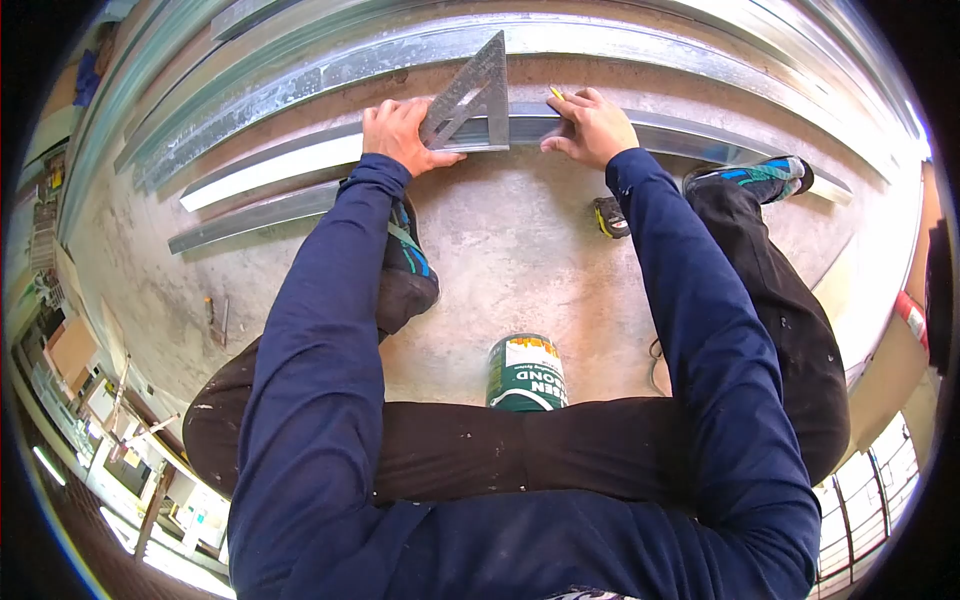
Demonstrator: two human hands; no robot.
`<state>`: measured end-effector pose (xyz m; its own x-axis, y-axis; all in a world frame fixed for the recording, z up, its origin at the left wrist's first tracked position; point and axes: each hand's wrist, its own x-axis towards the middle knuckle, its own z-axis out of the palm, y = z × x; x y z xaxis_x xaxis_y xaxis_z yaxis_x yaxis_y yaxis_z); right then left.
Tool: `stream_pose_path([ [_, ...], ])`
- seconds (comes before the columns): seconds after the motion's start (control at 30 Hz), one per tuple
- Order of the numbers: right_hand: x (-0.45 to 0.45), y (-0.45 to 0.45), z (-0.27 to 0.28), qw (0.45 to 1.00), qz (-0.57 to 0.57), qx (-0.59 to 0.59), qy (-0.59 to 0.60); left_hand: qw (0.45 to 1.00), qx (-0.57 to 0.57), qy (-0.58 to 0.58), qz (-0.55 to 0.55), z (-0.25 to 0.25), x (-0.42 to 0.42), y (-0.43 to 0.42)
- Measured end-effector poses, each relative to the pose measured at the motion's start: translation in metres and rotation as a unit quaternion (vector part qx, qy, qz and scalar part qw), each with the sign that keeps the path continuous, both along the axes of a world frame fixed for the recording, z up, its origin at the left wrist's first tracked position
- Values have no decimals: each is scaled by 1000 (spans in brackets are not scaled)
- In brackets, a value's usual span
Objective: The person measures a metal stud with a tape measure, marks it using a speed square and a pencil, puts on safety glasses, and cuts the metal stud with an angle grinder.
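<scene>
A metal stud (280, 165) lies crosswise on the floor in front of me. A grey triangular speed square (490, 105) stands against it, its point up and away from me. My left hand (400, 138) is closed around the stud and the left corner of the square, with the thumb along the square's base. My right hand (595, 128) is closed just right of the square, over the stud. A thin yellow pencil (557, 93) pokes out between its thumb and fingers; the rest of it is hidden.
More long metal profiles (330, 72) lie beyond the stud, and a shorter one (255, 217) lies nearer on the left. A tape measure (611, 217) sits by my right forearm. A green can (527, 372) stands between my legs. Small tools (218, 322) lie on the left floor.
</scene>
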<state>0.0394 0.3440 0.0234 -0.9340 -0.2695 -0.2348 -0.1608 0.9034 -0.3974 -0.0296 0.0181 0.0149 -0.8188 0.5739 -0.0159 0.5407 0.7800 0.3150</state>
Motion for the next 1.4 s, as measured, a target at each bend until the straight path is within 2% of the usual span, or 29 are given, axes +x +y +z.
stream_pose_path([
  [0.07, 4, -1, -1, 1000, 0, 4, 19, 997, -70, -5, -31, 5, -5, 3],
  [0.17, 11, -3, -5, 998, -3, 8, 64, 997, -46, 37, -40, 7, -3, 4],
  [0.3, 16, -5, -6, 994, -2, 15, 108, 999, -7, 28, -21, -2, 3, 0],
  [0.37, 16, -6, -5, 995, -2, 18, 99, 999, -35, 21, -21, 0, 3, 2],
  [1.33, 17, -10, -5, 994, -11, 7, 112, 997, -71, 17, -6, 1, 5, 8],
  [1.4, 19, -18, -6, 964, -51, -110, 239, 998, -68, 13, -5, 2, 5, 7],
])
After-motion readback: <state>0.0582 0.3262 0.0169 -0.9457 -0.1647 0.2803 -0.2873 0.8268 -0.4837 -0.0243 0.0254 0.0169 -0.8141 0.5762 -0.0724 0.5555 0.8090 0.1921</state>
